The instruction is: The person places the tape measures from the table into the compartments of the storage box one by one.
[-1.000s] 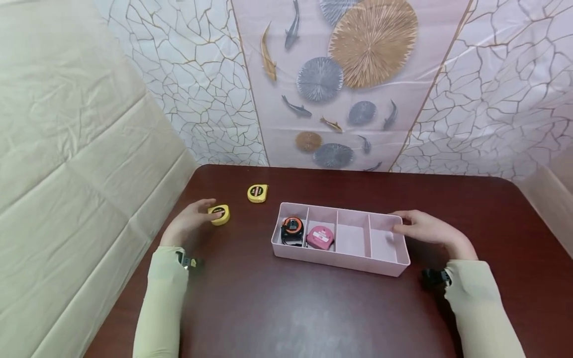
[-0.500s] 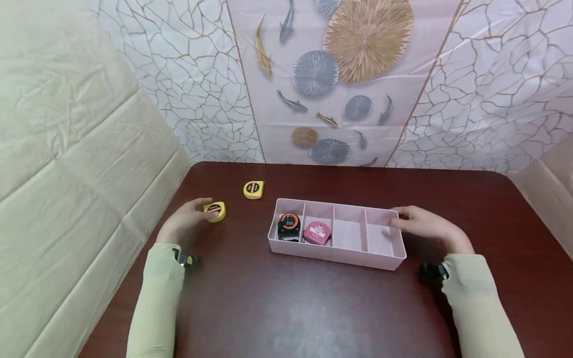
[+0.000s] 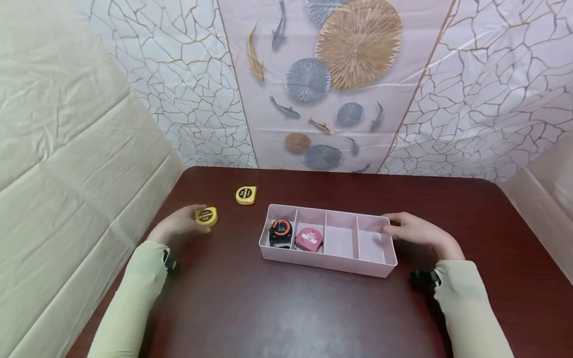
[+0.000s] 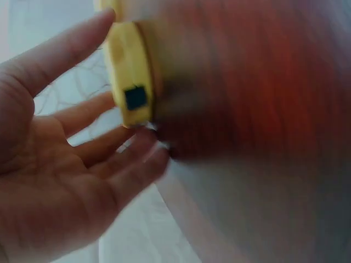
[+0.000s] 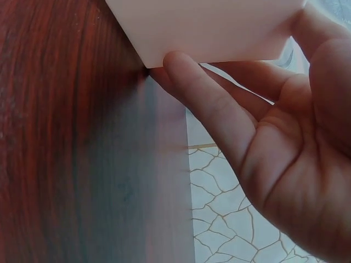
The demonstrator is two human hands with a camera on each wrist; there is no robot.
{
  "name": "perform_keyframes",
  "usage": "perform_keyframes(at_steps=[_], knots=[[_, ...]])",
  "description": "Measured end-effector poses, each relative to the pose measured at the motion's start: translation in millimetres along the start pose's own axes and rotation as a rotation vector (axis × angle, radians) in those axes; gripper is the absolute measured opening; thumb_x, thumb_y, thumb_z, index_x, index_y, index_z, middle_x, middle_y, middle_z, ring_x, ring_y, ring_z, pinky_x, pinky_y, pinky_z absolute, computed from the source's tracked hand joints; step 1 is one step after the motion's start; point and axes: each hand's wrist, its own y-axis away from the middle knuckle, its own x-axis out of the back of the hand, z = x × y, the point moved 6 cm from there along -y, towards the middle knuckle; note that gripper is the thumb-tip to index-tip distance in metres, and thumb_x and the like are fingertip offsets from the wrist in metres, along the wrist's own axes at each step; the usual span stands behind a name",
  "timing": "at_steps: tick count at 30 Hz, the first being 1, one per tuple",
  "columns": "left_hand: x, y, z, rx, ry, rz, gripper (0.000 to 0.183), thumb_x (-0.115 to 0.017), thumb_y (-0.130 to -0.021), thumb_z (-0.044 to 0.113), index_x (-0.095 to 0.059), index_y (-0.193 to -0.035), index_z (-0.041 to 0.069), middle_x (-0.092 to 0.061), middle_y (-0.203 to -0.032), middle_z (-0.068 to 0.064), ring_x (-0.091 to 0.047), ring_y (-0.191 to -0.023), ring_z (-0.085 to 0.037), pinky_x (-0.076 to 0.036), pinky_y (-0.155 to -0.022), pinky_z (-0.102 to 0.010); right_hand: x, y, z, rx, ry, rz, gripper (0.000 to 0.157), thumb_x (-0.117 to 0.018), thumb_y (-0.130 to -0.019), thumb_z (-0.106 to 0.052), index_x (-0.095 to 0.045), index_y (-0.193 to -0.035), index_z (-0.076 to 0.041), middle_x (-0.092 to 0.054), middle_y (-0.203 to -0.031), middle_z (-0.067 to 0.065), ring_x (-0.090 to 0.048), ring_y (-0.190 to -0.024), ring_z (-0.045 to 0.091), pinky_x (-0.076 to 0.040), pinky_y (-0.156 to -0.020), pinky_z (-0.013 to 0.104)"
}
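At the left of the head view, my left hand [image 3: 181, 222] holds a yellow tape measure [image 3: 206, 217] between thumb and fingers. The left wrist view has this tape measure [image 4: 131, 74] edge-on, thumb at its top and fingers round the far side. My right hand [image 3: 416, 229] grips the right end of a pale pink divided box [image 3: 329, 262], thumb over the rim. In the right wrist view, fingers lie against the outside of the box's end wall [image 5: 219, 30]. A black and orange tape measure [image 3: 280, 232] lies in the leftmost compartment, a pink one [image 3: 309, 239] in the compartment beside it.
Another yellow tape measure [image 3: 245, 195] lies behind the left hand on the dark wooden table [image 3: 286, 308]. A cream cloth wall [image 3: 89, 174] borders the left side, and a patterned curtain [image 3: 309, 124] hangs behind the table.
My left wrist and forearm have turned, and the thumb has shifted from over the yellow tape measure to its near side. The right hand stays on the box. The head view has shifted slightly.
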Motion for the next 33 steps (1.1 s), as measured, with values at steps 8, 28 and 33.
perform_keyframes(at_steps=[8, 28, 33], knots=[[-1.4, -7.9, -3.3, -0.079, -0.147, 0.050, 0.073, -0.081, -0.081, 0.018, -0.050, -0.141, -0.007, -0.058, -0.133, -0.024, -0.054, -0.116, -0.036, -0.041, -0.100, -0.052, -0.1, 3, 1, -0.037, -0.061, -0.011, 0.033, -0.062, -0.099, -0.019, -0.066, -0.124, 0.002, -0.068, -0.109, 0.007, -0.058, -0.093, 0.010, -0.050, -0.081, 0.025], [5.7, -13.5, -0.6, -0.071, -0.253, 0.126, 0.071, -0.084, -0.080, 0.023, -0.053, -0.134, -0.010, -0.061, -0.125, -0.025, -0.056, -0.107, -0.036, -0.044, -0.094, -0.053, -2.3, 3, 8, -0.069, -0.120, -0.004, 0.041, -0.063, -0.099, -0.022, -0.062, -0.130, 0.005, -0.067, -0.121, 0.013, -0.059, -0.104, 0.012, -0.051, -0.086, 0.024], [13.0, -9.1, 3.5, -0.058, -0.245, 0.149, 0.072, -0.084, -0.081, 0.025, -0.052, -0.137, -0.008, -0.060, -0.127, -0.024, -0.056, -0.107, -0.036, -0.044, -0.093, -0.051, -2.5, 1, 6, -0.060, -0.168, -0.010, 0.038, -0.064, -0.098, -0.020, -0.063, -0.127, 0.005, -0.067, -0.116, 0.012, -0.058, -0.100, 0.012, -0.050, -0.085, 0.024]])
